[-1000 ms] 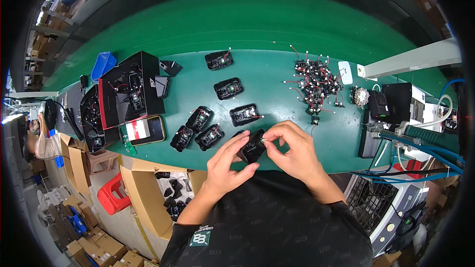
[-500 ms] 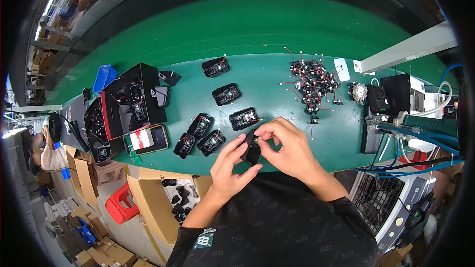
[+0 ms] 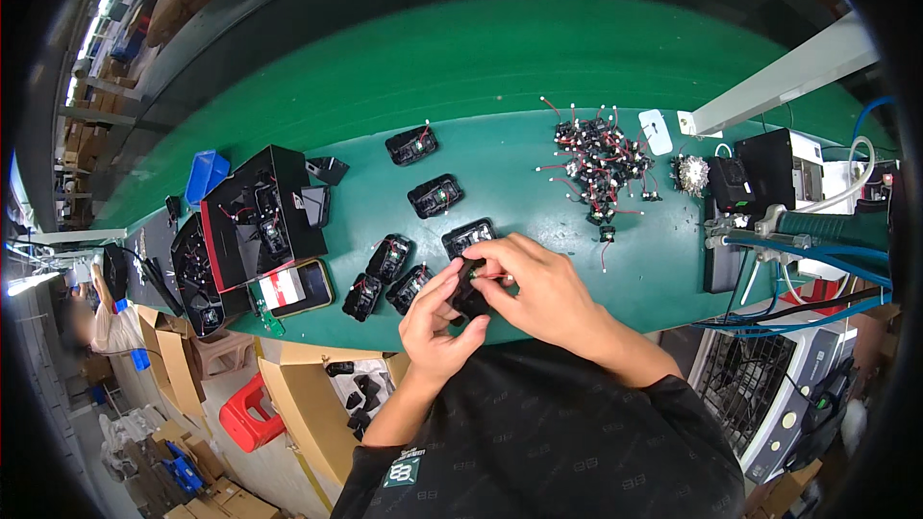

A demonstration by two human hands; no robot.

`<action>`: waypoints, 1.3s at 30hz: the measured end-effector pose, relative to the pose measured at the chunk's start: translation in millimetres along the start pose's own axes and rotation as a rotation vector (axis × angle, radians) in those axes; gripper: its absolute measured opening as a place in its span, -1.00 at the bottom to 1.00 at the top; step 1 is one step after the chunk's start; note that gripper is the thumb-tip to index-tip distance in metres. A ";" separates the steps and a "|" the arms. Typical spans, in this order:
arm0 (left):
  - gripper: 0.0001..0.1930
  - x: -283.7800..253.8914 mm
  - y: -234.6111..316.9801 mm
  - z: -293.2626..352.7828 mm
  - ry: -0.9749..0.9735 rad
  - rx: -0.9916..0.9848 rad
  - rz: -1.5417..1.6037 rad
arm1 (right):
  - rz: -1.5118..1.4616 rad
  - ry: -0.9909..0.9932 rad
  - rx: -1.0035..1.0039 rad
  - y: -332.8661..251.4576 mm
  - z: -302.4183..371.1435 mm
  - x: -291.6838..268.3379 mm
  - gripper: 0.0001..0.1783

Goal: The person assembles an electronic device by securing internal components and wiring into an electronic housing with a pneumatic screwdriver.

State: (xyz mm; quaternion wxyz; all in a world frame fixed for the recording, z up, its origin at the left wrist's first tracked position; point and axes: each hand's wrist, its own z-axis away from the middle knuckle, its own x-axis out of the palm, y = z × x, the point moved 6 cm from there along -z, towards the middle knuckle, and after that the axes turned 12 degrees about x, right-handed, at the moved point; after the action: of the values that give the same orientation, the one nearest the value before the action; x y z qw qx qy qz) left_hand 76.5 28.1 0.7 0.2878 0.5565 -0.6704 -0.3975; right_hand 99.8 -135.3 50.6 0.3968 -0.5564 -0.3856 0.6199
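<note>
Close to the bench's near edge, my left hand point(image 3: 435, 325) grips a black plastic housing point(image 3: 468, 302) by its side, thumb below and fingers above. My right hand point(image 3: 538, 286) reaches into the housing with bent, pinched fingertips. Beside those fingertips shows a short red wire point(image 3: 496, 277); the small part it belongs to is mostly hidden. Just beyond my hands lies another black housing point(image 3: 467, 236), partly covered by my right hand. More open housings sit further off and to the left, among them one with a red wire point(image 3: 411, 145) and one in the middle point(image 3: 436, 195).
A heap of small black parts with red wires point(image 3: 601, 168) lies right of centre, near a metallic cluster point(image 3: 690, 175). On the left stand a black box of parts point(image 3: 264, 216) and a phone point(image 3: 312, 285). Hoses point(image 3: 817, 250) and a white beam point(image 3: 784, 86) occupy the right.
The housing in my left hand is turned, and my right fingers have shifted slightly left and further into it. A red wire now shows at the fingertips. The whole view has tilted slightly.
</note>
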 end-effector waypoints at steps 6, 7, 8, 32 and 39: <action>-0.45 -16.0 -8.0 -12.3 0.104 -0.148 0.063 | -0.164 0.080 -0.004 6.0 22.3 -19.3 -0.49; -0.44 -26.8 -11.2 -13.1 0.131 -0.224 0.060 | -0.193 0.103 0.055 17.3 27.6 -25.5 -0.51; -0.46 -36.4 -15.3 -18.2 0.164 -0.235 0.068 | -0.098 0.190 0.093 32.6 30.6 -35.9 -0.58; -0.58 -119.0 -60.0 -105.7 -0.226 -0.242 -0.981 | 0.414 0.566 0.518 117.0 53.8 -92.3 -0.85; -0.43 -144.3 -66.5 -158.4 -0.278 0.115 -1.532 | 0.244 0.442 0.456 107.6 56.4 -86.7 -0.89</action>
State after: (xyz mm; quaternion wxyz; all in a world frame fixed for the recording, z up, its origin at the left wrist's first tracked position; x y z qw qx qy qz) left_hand 273.2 130.8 34.3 -0.1826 0.8235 -0.1487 -0.5160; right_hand 42.6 -258.9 -10.3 0.5080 -0.6163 -0.0724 0.5974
